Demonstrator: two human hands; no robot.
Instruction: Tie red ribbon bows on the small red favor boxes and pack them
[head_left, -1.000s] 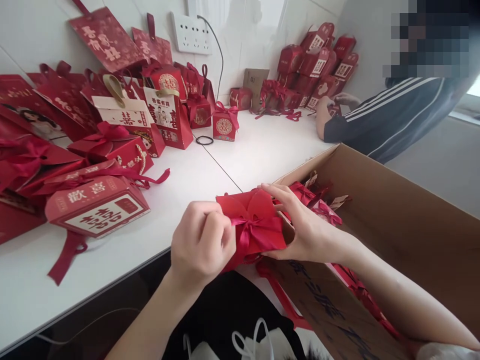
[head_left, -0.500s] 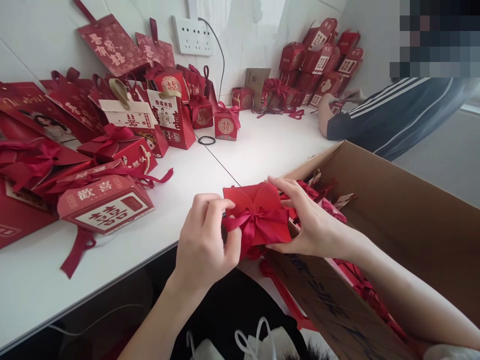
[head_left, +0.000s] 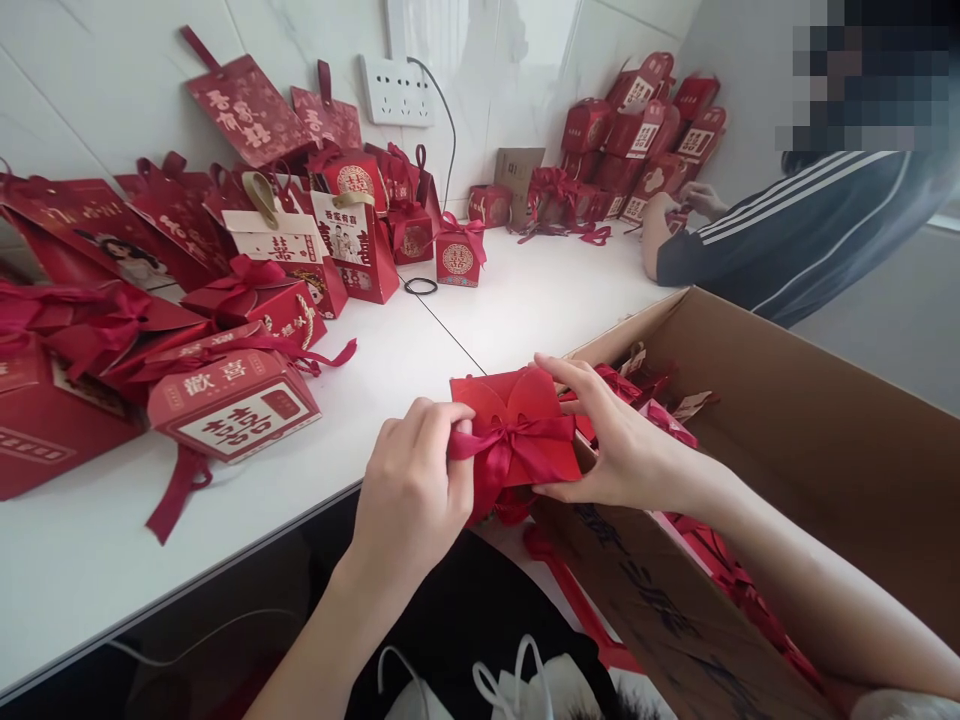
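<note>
Viewed remotely through the head camera: the red box (head_left: 517, 392), tied with a ribbon bow (head_left: 510, 440), lies at frame centre, held where the front edge of the tabletop (head_left: 352, 420) meets the carton (head_left: 817, 430). I see the left hand (head_left: 416, 465) pinching the bow's left end; the right hand (head_left: 619, 440) grasps the box's right side, fingers above, thumb below.

In my judgement, a hard one-sided pull could loosen the knot or skew the bow, and too firm a squeeze could crease the box. Should the right hand slacken, I would expect a slip over the edge or into the carton.

Open room, as I read it, lies above and left of the left hand, bounded by the printed box (head_left: 240, 410) at left and the black ring (head_left: 420, 286) at upper centre; the carton's walls confine the right.
</note>
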